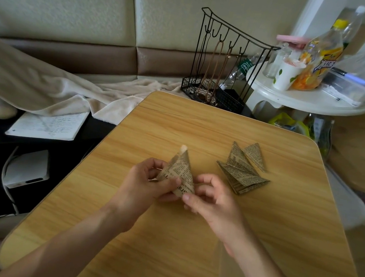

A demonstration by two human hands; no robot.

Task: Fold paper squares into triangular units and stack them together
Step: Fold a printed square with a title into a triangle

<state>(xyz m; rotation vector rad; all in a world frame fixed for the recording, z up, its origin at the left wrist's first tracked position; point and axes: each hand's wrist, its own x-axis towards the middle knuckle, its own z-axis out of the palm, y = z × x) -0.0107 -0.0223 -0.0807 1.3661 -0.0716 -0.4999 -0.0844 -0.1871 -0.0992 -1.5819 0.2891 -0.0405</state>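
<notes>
Wooden-look laminate table (185, 244) beside a padded wall, with a black wire rack (221, 73) behind. Held above the tabletop: a brown newsprint-patterned paper triangle (180, 171), pinched on its near-left side by left hand (146, 187) and at its lower corner by right hand (210, 201). Right of the grip, well apart: a stack of folded newsprint triangular units (242, 170). Possible trouble: crooked crease from uneven pinching; also loose flaps opening on release.
</notes>
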